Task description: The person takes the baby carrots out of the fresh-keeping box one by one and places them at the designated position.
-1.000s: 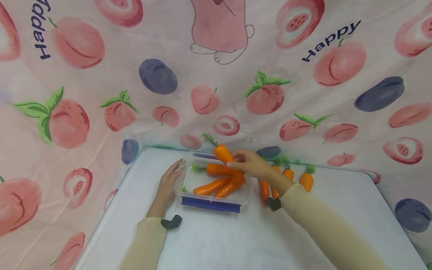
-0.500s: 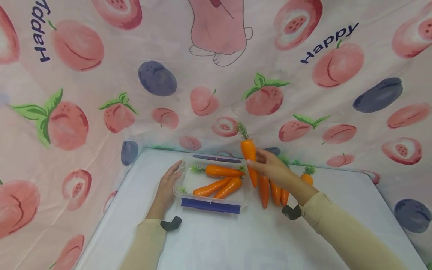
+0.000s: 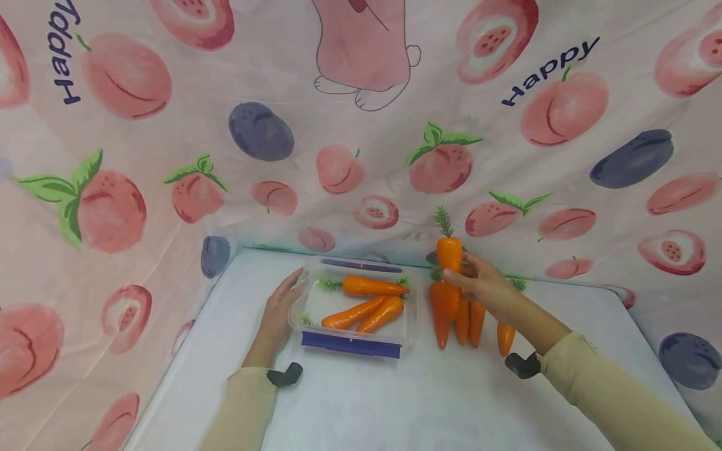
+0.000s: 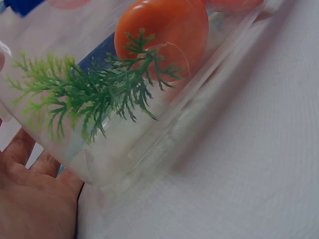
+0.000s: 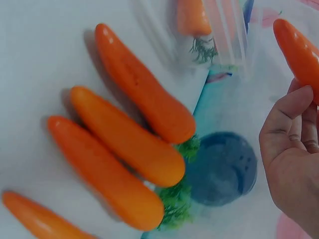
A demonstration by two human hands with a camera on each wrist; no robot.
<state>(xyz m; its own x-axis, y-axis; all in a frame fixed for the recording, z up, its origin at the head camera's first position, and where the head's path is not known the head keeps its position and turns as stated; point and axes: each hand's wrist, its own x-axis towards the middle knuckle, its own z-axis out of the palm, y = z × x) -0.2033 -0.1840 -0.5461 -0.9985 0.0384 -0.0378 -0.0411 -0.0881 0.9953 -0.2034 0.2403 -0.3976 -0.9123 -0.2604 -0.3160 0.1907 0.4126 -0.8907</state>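
Note:
My right hand (image 3: 484,289) pinches an orange carrot (image 3: 449,252) with a leafy green top, raised upright over a row of three carrots lying right of a clear plastic box (image 3: 416,313). In the right wrist view, thumb and fingers grip the raised carrot (image 5: 295,46) well apart from the three lying carrots (image 5: 127,137). At the box's left wall rests my left hand (image 3: 276,313), its fingers extended along the outside. Inside the box lie three carrots (image 3: 373,287), one crosswise at the back and two slanted in front. The left wrist view shows green fronds (image 4: 99,89) through the plastic.
Another carrot (image 3: 506,338) lies apart, farther right, partly behind the right wrist. Blue locking flaps (image 3: 351,344) stick out from the box's front and back. A fruit-printed cloth (image 3: 361,163) rises behind the white table (image 3: 361,401).
The right hand has carried its carrot from above the box to the right, over the lying carrots, turning it upright. My left hand stays at the box.

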